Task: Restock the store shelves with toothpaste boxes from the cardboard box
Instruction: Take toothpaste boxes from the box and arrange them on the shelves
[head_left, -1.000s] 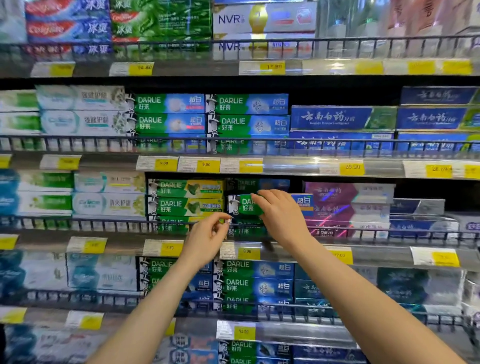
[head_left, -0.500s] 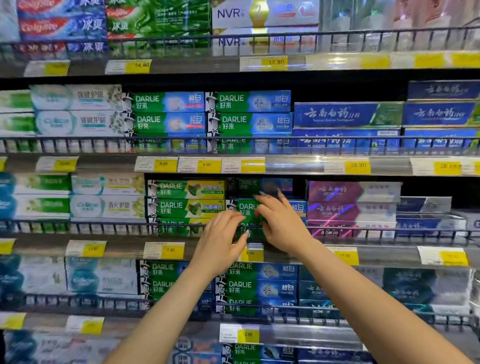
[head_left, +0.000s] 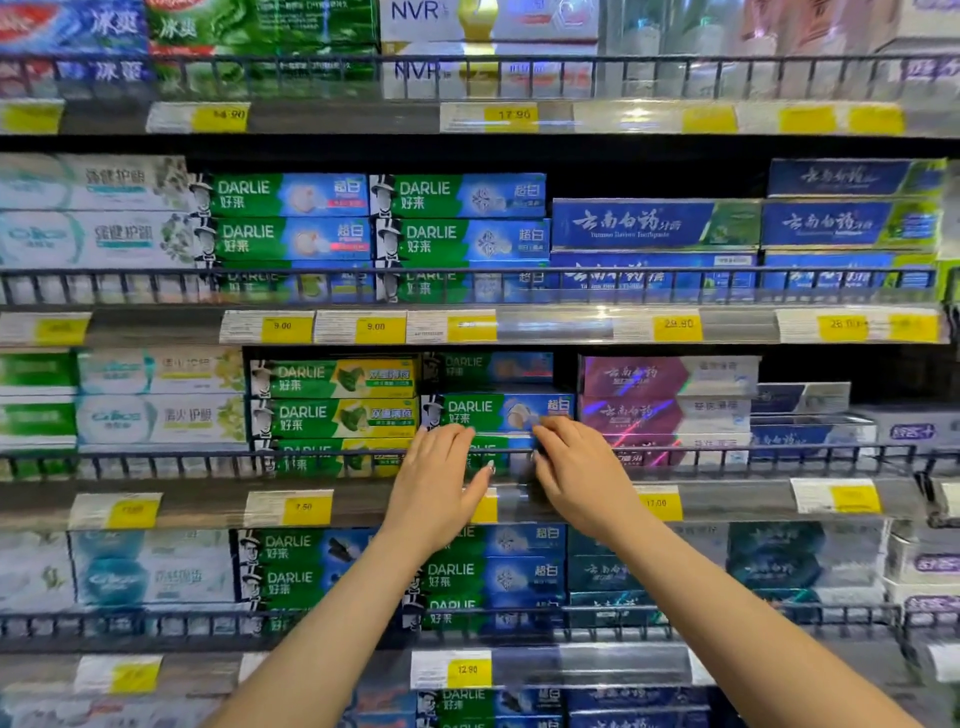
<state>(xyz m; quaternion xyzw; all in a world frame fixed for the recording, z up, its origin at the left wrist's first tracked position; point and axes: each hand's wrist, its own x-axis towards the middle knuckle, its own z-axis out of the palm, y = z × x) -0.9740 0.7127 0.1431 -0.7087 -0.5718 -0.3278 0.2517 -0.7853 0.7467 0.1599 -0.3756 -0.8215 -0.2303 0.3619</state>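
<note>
Step in hand: a green-and-blue DARLIE toothpaste box (head_left: 498, 411) is being seated in the stack at the front edge of the third shelf (head_left: 182, 501), just behind the wire rail (head_left: 727, 453). It is lying flat on a lower DARLIE box (head_left: 506, 449), under a darker box (head_left: 488, 366) set further back.

Left hand (head_left: 436, 488) is being held against the rail below the box's left end, fingers (head_left: 441, 436) loosely extended, nothing being gripped. Right hand (head_left: 576, 467) is being held at the box's right end, fingers curled against its lower front edge; whether the box is being pinched or only pushed cannot be told, blur is too heavy.

Cardboard supply box is not in view.

Judgement: placement is nearly done. Next move likely calls for the box to be squared flush with the green-yellow DARLIE stack (head_left: 332, 400) at its left, then both hands to be released and another box fetched.
</note>
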